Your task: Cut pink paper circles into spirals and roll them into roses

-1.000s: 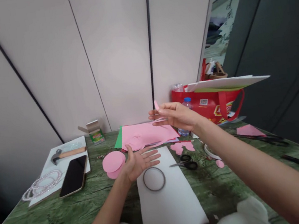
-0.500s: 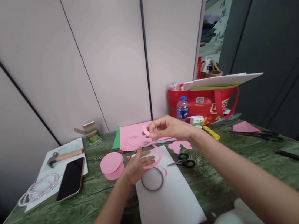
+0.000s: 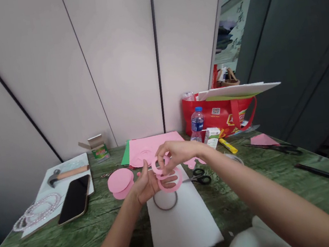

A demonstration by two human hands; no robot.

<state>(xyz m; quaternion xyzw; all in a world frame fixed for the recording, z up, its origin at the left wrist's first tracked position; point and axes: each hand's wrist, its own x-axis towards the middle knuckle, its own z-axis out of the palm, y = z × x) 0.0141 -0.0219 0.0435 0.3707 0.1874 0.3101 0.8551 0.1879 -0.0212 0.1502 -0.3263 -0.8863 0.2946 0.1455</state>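
Pink paper rings, a smaller one above a larger one, are in front of me over the white sheet. My right hand pinches the smaller ring between thumb and fingers. My left hand lies palm up just below, fingers stretched out and thumb raised. The larger ring passes across its fingers; whether the two rings are joined I cannot tell. A thin dark hoop rests on the white sheet, its far part hidden by my left hand. Black-handled scissors sit right of my hands.
Pink paper discs are left of my hands, pink sheets behind. Further left are a phone, a hammer and a bead string. A bottle, a red bag and a glue stick stand or lie right.
My right hand has come down and slightly left with the smaller ring, closer to my left palm. The larger ring now lies flatter across my left fingers. The view has shifted slightly.
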